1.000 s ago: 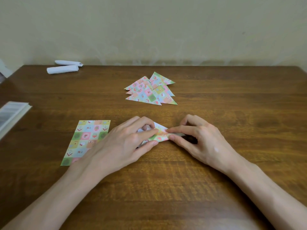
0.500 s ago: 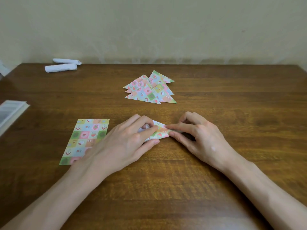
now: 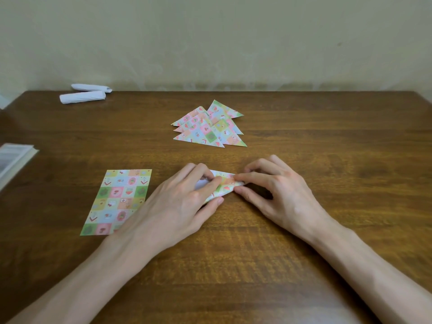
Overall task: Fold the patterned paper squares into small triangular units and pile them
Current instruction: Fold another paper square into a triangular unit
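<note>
A partly folded patterned paper (image 3: 224,187) lies on the wooden table (image 3: 304,141) between my hands. My left hand (image 3: 180,204) pinches its left part between thumb and fingers, and covers much of it. My right hand (image 3: 278,192) pinches its right tip with forefinger and thumb. A pile of folded patterned triangles (image 3: 209,127) lies beyond the hands, toward the table's middle. A flat sheet of patterned paper (image 3: 117,202) lies to the left, its near right corner under my left wrist.
Two white rolled papers (image 3: 84,95) lie at the far left corner. A pale flat object (image 3: 14,159) juts in at the left edge. A plain wall stands behind the table.
Both hands stay on the folded paper with only slight finger shifts. The fold looks a little narrower. The view has shifted slightly.
</note>
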The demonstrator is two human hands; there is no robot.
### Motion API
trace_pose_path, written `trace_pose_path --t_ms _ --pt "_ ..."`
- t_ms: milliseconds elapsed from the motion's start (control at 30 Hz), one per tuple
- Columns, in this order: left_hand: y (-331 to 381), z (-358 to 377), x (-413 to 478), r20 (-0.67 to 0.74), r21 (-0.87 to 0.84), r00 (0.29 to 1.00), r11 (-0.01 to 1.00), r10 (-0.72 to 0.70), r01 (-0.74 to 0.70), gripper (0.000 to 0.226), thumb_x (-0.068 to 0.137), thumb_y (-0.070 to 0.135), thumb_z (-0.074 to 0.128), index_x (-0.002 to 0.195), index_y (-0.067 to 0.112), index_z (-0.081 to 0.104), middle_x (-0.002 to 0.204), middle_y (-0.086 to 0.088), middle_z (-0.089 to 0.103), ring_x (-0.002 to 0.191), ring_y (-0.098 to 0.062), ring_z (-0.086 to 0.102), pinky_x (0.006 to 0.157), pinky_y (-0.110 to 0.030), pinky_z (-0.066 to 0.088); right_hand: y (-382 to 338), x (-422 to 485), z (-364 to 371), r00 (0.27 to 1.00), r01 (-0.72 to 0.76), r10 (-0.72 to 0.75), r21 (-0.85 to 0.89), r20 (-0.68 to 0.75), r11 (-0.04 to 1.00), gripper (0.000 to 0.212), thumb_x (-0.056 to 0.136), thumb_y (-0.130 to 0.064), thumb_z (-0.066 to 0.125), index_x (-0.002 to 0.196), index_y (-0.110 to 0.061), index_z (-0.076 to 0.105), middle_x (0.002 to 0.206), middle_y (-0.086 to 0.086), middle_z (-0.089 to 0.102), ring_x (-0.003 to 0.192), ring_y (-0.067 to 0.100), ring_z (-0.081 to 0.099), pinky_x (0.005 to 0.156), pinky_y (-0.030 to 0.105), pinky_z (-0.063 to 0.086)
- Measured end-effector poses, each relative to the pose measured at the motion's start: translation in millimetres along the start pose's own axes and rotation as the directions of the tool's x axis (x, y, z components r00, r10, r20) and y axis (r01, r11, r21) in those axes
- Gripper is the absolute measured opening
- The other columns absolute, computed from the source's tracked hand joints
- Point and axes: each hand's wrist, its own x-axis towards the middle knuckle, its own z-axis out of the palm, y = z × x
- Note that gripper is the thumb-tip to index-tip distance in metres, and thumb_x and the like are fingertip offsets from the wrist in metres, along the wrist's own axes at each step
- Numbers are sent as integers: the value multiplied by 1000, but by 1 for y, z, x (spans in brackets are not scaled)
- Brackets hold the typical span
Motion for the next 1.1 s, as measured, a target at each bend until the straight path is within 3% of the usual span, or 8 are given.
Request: trace_pose_path --t_ms 300,700,1100 --pt "-1 1 1 -38 11 999 1000 25 -24 53 105 49 37 136 16 65 139 9 54 124 -14 52 83 -28 54 0 0 3 999 -10 10 -4 39 1000 32 103 -46 58 126 -29 73 113 -10 60 101 15 55 84 35 51" --pt "1 0 0 -57 0 998 1000 23 -23 51 104 49 38 136 20 65 134 8 57 122 -11 53 81 -26 54 -1 1 4 999 -10 12 -37 48 999 35 105 -49 51 127 -31 72 112 -11 57 98 14 51 79 42 50" --pt "0 0 -2 -112 -21 994 1000 17 -19 48 100 49 47 129 20 72 126 10 64 118 -12 60 66 -36 62 0 2 4 999 4 -3 -39 37 999 33 105 -46 54 128 -30 72 112 -10 58 96 15 51 80 40 49"
